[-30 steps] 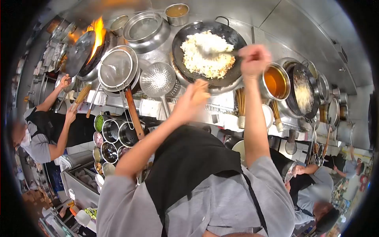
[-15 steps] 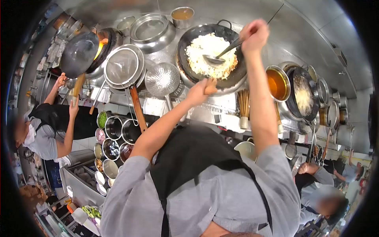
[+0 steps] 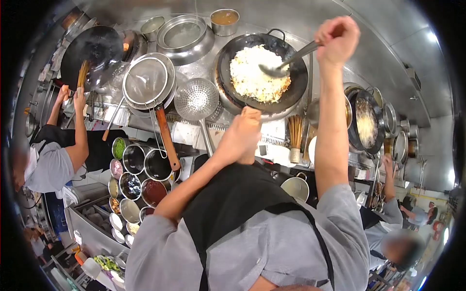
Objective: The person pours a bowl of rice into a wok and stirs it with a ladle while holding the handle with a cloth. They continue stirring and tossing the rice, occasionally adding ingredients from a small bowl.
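Fried rice (image 3: 257, 80) lies in a black wok (image 3: 300, 80) on the stove in front of me. My left hand (image 3: 240, 138) is closed around the wok's wooden handle (image 3: 251, 114) at the near rim; the hand is slightly blurred. Up at the right, my right hand (image 3: 338, 40) grips the end of a metal ladle (image 3: 296, 57). The ladle's bowl rests over the right part of the rice. Beside the wok on the left is a perforated skimmer (image 3: 196, 99), and a bamboo brush (image 3: 294, 138) stands near the wok's lower right.
Wire strainers (image 3: 145, 81) sit left of the skimmer. Several ingredient pots (image 3: 154, 193) stand at the lower left. On the right, another wok (image 3: 365, 121) holds frothy food. A co-worker (image 3: 51, 160) at the left brushes a tilted wok (image 3: 92, 51); another person (image 3: 388, 233) is at the right.
My left hand and the wok handle have moved nearer to me. My right hand has gone up and right, taking the ladle rightward over the rice. The left co-worker's brush is now inside their wok.
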`<state>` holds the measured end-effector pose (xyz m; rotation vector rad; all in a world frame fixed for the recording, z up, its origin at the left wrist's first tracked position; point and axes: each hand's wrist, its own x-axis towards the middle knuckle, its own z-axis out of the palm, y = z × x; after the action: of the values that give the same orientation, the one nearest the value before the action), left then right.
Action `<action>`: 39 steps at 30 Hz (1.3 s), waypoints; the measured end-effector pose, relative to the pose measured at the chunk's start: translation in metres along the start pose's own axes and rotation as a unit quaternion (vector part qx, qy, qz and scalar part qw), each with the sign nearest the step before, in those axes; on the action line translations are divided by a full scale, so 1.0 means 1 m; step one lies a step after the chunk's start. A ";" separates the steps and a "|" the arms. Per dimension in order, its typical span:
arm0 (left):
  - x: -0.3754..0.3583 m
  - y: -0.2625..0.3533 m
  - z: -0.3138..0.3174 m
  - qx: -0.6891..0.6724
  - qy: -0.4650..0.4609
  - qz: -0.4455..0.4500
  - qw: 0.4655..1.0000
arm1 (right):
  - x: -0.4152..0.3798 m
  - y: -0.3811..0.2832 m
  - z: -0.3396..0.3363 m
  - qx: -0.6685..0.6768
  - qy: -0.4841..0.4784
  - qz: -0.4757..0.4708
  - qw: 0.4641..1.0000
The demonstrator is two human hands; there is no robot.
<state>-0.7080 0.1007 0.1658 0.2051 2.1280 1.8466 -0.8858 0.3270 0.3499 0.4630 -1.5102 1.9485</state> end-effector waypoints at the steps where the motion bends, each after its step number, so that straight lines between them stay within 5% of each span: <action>1: -0.014 0.004 -0.006 -0.001 0.000 -0.002 1.000 | -0.002 0.006 -0.002 0.000 0.000 0.002 1.000; 3: -0.040 0.011 -0.014 -0.204 0.031 -0.034 0.978 | -0.025 0.036 -0.009 0.034 0.010 -0.119 0.992; 4: -0.046 0.019 -0.017 -0.201 0.029 -0.037 0.978 | -0.046 0.072 -0.002 -0.065 0.077 -0.173 0.980; 6: -0.054 0.033 -0.022 -0.129 0.021 -0.026 0.991 | -0.060 0.132 -0.026 -0.081 -0.046 -0.083 0.992; 8: -0.051 0.038 -0.025 -0.143 0.027 -0.032 0.989 | -0.025 0.100 -0.017 -0.162 -0.113 -0.060 0.979; 11: -0.048 0.031 -0.018 -0.208 0.028 -0.066 0.975 | -0.002 0.019 -0.008 -0.082 -0.077 -0.007 0.994; 13: -0.032 0.004 -0.014 -0.281 0.012 -0.100 0.954 | -0.015 -0.012 -0.016 0.096 -0.071 -0.027 0.992; 14: -0.020 -0.015 -0.011 -0.283 0.014 -0.101 0.954 | -0.026 0.004 -0.010 0.097 -0.073 -0.025 0.992; 16: 0.002 -0.047 -0.008 -0.310 -0.033 -0.167 0.935 | -0.078 0.062 -0.005 -0.009 0.028 -0.169 0.985; 18: 0.015 -0.055 -0.009 -0.289 -0.045 -0.191 0.937 | -0.094 0.112 -0.036 -0.028 -0.095 0.007 0.995; 21: 0.018 -0.063 -0.022 -0.287 -0.007 -0.241 0.927 | -0.064 0.029 -0.058 -0.054 -0.069 0.029 0.996; 23: 0.011 -0.069 -0.034 -0.307 0.012 -0.258 0.916 | -0.075 -0.052 -0.079 0.148 -0.091 0.109 0.979; 26: 0.020 -0.101 -0.036 -0.333 0.027 -0.279 0.900 | -0.102 -0.058 -0.093 0.100 -0.043 -0.002 0.994; 28: 0.052 -0.106 -0.022 -0.408 -0.010 -0.313 0.858 | -0.116 0.009 -0.105 0.083 0.250 0.040 0.964; 30: 0.098 -0.118 0.011 -0.422 0.032 -0.256 0.869 | -0.126 0.006 -0.046 0.059 0.299 -0.018 0.952; 32: 0.135 -0.132 0.027 -0.412 -0.013 -0.271 0.870 | -0.159 -0.007 0.013 -0.036 0.166 -0.106 0.980; 33: 0.141 -0.113 0.037 -0.405 0.036 -0.312 0.859 | -0.173 -0.005 0.038 -0.083 0.103 -0.091 0.987; 35: 0.172 -0.174 0.050 -0.426 -0.028 -0.169 0.888 | -0.184 0.016 0.042 -0.111 -0.003 -0.068 0.991; 36: 0.171 -0.154 0.049 -0.457 -0.028 -0.250 0.853 | -0.173 0.045 0.030 -0.089 -0.048 -0.064 0.993; 39: 0.188 -0.136 0.054 -0.419 0.061 -0.383 0.821 | -0.119 0.045 -0.013 -0.089 0.026 -0.058 0.994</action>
<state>-0.8539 0.1885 -0.0014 -0.8529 0.9717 2.0241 -0.8255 0.3014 0.2397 0.4097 -1.5713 1.7065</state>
